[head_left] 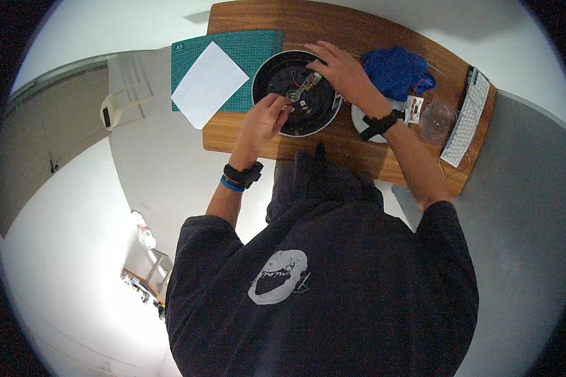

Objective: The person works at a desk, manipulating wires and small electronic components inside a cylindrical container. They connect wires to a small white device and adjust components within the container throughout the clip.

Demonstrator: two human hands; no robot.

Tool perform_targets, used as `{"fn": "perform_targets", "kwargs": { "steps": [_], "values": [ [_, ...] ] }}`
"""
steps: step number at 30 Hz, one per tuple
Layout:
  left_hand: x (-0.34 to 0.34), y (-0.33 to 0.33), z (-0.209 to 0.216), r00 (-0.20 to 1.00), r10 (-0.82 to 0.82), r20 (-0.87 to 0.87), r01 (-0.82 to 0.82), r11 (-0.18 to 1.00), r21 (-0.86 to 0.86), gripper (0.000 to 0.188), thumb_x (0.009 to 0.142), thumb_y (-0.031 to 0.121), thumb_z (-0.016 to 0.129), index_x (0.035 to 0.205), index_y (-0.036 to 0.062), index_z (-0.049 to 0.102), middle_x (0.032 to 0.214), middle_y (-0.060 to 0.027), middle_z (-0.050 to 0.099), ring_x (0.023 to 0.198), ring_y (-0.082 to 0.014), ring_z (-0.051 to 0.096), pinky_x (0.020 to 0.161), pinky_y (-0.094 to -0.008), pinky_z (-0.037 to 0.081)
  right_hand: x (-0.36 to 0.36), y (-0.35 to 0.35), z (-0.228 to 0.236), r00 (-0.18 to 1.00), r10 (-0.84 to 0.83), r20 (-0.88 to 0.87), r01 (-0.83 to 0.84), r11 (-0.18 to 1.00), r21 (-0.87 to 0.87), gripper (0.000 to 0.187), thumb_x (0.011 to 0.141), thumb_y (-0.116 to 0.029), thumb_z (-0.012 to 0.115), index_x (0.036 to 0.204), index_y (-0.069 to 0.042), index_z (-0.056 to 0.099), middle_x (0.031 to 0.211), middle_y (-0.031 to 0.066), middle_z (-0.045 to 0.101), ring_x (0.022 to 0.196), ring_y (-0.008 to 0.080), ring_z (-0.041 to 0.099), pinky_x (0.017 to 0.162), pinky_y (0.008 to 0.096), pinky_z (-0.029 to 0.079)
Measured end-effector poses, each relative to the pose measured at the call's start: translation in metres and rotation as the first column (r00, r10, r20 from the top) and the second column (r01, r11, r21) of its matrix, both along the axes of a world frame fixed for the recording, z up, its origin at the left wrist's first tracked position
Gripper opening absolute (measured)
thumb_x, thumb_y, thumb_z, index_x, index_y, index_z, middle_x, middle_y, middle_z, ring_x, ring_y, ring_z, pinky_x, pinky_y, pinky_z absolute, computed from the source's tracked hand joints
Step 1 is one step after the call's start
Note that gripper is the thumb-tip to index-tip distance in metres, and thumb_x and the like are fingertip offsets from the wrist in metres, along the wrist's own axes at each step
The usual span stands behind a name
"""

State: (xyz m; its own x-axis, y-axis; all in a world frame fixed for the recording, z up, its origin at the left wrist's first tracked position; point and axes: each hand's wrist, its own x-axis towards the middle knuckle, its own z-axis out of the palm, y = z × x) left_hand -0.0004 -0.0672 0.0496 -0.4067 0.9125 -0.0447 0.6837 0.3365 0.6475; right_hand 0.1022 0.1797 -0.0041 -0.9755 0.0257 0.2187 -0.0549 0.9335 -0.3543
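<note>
A round black housing (pixel 277 70) with a pale rim sits at the table's front middle. Small parts and a red wire lie inside it. My left hand (pixel 267 120) is over its lower left edge, thumb and fingertips pinched together on something too small to make out. Stretched over the upper right rim is my right hand (pixel 344 72), its fingers apart. Just below those fingers a narrow silvery metal piece (pixel 309 81) slants down toward my left fingertips. Whether my right hand touches that piece is hidden.
On the left, a white paper sheet (pixel 210 85) overlaps a green cutting mat (pixel 258 47). To the right are a blue cloth (pixel 393 69), a white round piece (pixel 360 122) partly under my right wrist, a small white part (pixel 414 109), a clear bowl (pixel 437 122) and a white keyboard (pixel 466 116).
</note>
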Motion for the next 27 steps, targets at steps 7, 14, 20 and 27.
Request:
{"fn": "perform_targets", "kwargs": {
  "steps": [7,14,20,27],
  "values": [
    [0.009,-0.003,0.004,0.995,0.065,0.082,-0.067,0.997,0.027,0.019,0.094,0.005,0.066,0.113,0.003,0.065,0.104,-0.018,0.064,0.093,-0.042,0.065,0.074,-0.0476,0.054,0.011,0.014,0.015,0.981,0.191,-0.033,-0.185,0.974,0.127,0.028,0.082,-0.013,0.072,0.11,-0.013,0.071,0.141,0.002,0.057,0.134,0.0242,0.052,0.108,0.0408,0.047],
    [0.011,-0.008,0.001,0.992,0.088,0.092,-0.092,0.995,0.039,0.021,0.094,0.003,0.065,0.114,0.0018,0.065,0.108,-0.0195,0.065,0.097,-0.0431,0.065,0.079,-0.0478,0.053,0.034,0.008,0.028,0.944,0.251,0.215,-0.242,0.968,-0.069,0.031,0.078,-0.029,0.084,0.102,-0.013,0.071,0.106,0.001,0.062,0.102,0.0231,0.058,0.089,0.0399,0.05],
    [0.009,-0.006,-0.001,0.994,0.064,0.09,-0.071,0.994,0.079,0.021,0.094,0.002,0.065,0.115,0.0019,0.066,0.108,-0.0196,0.064,0.095,-0.043,0.066,0.078,-0.0474,0.054,0.043,-0.01,0.027,0.941,0.206,0.27,-0.22,0.975,0.023,0.033,0.076,-0.032,0.086,0.098,-0.015,0.07,0.097,0.0023,0.065,0.1,0.023,0.059,0.087,0.0398,0.048],
    [0.008,-0.005,0.0,0.995,0.072,0.074,-0.075,0.997,0.035,0.018,0.093,0.004,0.067,0.111,0.0016,0.066,0.104,-0.0188,0.064,0.093,-0.0419,0.066,0.076,-0.0472,0.054,0.054,-0.035,0.015,0.948,0.275,0.159,-0.278,0.961,-0.004,0.059,0.082,-0.029,0.081,0.136,-0.022,0.059,0.094,0.001,0.067,0.098,0.0214,0.061,0.087,0.0385,0.047]
  ]
}}
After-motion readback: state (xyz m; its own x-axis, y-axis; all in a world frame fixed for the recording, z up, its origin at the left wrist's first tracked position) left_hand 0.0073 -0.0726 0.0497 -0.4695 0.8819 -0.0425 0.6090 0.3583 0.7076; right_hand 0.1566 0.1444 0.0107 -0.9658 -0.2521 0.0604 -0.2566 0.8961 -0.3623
